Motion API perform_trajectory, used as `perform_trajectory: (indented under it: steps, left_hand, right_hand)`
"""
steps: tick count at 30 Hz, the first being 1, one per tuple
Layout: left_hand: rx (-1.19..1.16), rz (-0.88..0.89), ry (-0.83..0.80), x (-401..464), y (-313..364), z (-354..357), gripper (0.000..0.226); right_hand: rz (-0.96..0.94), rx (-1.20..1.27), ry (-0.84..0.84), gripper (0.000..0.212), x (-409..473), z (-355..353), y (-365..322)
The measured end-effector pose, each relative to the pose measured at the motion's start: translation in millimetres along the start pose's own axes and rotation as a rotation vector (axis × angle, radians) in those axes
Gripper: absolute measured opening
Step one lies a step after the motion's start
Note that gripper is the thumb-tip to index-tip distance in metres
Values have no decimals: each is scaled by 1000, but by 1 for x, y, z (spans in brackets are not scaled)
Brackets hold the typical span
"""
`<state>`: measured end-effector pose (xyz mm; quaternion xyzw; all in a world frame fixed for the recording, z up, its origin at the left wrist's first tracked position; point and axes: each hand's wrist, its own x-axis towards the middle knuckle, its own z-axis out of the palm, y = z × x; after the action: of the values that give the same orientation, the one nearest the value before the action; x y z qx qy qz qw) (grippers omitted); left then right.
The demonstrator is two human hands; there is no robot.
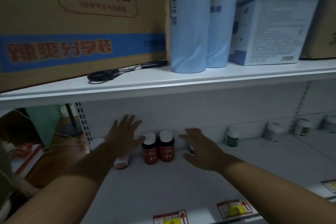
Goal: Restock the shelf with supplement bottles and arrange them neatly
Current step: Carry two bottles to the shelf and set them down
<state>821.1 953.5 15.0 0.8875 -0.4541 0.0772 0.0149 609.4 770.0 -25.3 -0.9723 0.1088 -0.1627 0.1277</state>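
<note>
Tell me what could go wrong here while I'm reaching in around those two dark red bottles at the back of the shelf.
1. The two dark red bottles stand close together between your open left hand and right hand; a nudge could topple both.
2. Your left forearm passes over an orange-labelled bottle, which could get knocked over.
3. The scissors lie near the upper shelf's front edge; bumping that shelf might drop them.

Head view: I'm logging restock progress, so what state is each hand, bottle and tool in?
left hand: open, fingers spread, holding nothing
right hand: open, holding nothing
two dark Fe bottles: upright, capped, side by side
green bottle: upright, capped
scissors: lying flat on the upper shelf, blades closed
cardboard box: closed
</note>
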Motion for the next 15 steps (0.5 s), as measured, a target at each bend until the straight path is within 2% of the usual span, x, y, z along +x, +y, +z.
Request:
perform_trajectory:
  steps: [6,11,15]
  left_hand:
    - [-31,79,-5,9,94,-27,103]
    - [-83,160,-15,10,200,-40,73]
    - [-92,208,-75,10,297,-46,69]
  right_hand:
    - [70,-102,-150,74,-44,-43,20]
    - [160,-149,-160,73,-115,-93,65]
    - [249,-150,-103,70,-188,-133,114]
